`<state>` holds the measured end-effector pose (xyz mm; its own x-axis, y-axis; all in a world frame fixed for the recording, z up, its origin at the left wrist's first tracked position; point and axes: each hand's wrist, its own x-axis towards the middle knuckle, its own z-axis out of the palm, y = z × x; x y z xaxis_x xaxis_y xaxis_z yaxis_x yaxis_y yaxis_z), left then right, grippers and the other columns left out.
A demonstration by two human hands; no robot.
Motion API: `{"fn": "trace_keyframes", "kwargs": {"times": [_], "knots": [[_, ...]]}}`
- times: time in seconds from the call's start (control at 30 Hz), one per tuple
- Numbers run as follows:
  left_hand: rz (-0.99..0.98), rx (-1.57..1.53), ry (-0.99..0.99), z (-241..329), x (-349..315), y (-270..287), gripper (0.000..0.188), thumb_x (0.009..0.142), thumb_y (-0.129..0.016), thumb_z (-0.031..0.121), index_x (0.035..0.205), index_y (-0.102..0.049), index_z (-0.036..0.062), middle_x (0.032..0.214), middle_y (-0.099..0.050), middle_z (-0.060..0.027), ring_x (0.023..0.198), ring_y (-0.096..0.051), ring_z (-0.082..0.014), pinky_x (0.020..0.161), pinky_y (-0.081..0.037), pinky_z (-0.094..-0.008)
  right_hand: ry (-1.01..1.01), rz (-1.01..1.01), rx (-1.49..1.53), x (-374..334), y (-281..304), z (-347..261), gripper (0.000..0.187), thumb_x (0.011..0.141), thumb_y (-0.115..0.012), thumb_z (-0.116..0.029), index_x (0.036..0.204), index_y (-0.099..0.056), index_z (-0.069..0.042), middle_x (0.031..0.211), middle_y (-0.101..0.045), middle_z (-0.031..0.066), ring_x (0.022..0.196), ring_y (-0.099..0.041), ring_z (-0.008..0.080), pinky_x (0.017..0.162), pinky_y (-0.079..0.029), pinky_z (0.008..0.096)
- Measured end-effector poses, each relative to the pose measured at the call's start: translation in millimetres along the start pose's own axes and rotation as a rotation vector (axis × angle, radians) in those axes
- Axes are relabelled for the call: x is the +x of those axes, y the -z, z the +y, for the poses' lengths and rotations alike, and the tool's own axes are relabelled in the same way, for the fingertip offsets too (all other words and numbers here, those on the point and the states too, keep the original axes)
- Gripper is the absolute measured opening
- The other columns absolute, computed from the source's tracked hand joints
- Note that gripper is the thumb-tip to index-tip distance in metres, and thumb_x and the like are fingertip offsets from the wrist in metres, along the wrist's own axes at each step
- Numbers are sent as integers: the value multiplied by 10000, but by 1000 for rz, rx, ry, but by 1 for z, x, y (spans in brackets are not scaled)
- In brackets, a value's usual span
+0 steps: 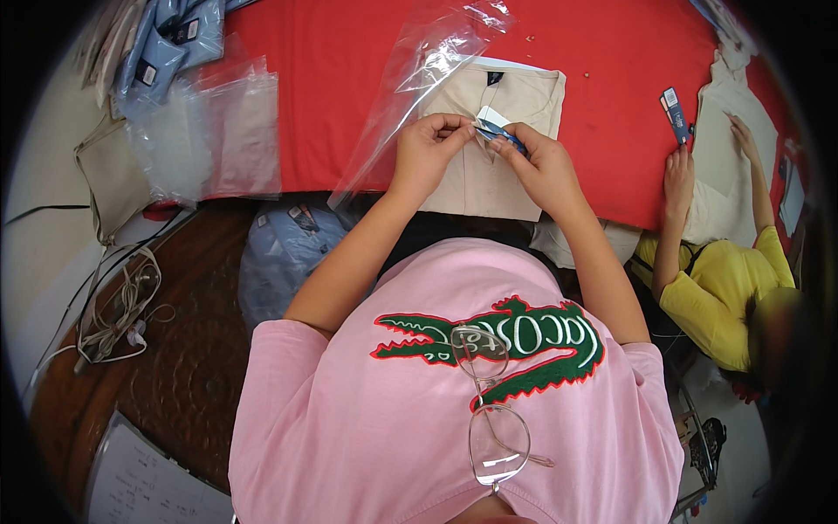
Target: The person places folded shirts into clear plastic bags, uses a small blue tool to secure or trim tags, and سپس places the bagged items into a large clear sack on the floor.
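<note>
A folded beige garment (476, 183) with a dark neck label lies on the red-covered table in front of me. Over its upper part, my left hand (428, 148) is closed in a pinch; what sits between the fingertips is too small to make out. Close beside it, my right hand (541, 166) is closed on a small blue tag (497, 134), partly hidden by the thumb and fingers. A white card (492, 116) shows just behind the fingertips. Against the garment's left side lies a clear plastic bag (397, 96), which passes behind my left forearm.
Clear bags (240, 131) and blue packed garments (179, 44) occupy the table's left end. A blue bagged bundle (292, 253) sits below the edge, near tangled cables (131, 297). At right, a person in yellow (729, 288) handles a beige garment (742, 113) beside blue-and-white tags (675, 115).
</note>
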<state>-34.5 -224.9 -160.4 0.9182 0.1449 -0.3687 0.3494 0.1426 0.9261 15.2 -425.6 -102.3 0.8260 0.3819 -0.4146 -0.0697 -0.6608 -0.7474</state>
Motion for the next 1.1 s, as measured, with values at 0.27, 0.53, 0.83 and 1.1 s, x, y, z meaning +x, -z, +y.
{"fn": "trace_keyframes", "kwargs": {"times": [0.27, 0.53, 0.83, 1.1], "knots": [[14, 38, -68, 0, 1, -2, 166, 973, -781, 95, 1099, -784, -14, 992, -767, -37, 875, -676, -80, 813, -542, -236, -3, 2, 134, 6, -7, 6, 305, 1031, -695, -342, 1094, -757, -50, 743, -697, 77, 621, -577, 137, 607, -469, 323], [71, 136, -120, 3, 0, -4, 151, 959, -798, 107, 1057, -793, -9, 982, -756, -47, 862, -681, -88, 803, -548, -249, -56, -46, 211, 9, -7, 10, 315, 1049, -682, -330, 1068, -745, -21, 753, -655, 45, 685, -532, 105, 656, -461, 294], [70, 246, -184, 6, -2, -3, 146, 945, -803, 99, 1047, -794, -5, 979, -742, -63, 846, -689, -103, 793, -556, -255, -151, -154, 545, 12, -19, 27, 243, 1086, -643, -304, 1040, -714, -76, 717, -474, -100, 624, -383, 16, 557, -306, 213], [66, 262, -192, 4, -1, -3, 130, 947, -799, 95, 1037, -793, 1, 976, -734, -57, 844, -678, -99, 785, -550, -253, -187, -179, 614, 12, -16, 21, 265, 1098, -615, -331, 1025, -697, -89, 693, -435, -105, 593, -329, 11, 534, -266, 215]]}}
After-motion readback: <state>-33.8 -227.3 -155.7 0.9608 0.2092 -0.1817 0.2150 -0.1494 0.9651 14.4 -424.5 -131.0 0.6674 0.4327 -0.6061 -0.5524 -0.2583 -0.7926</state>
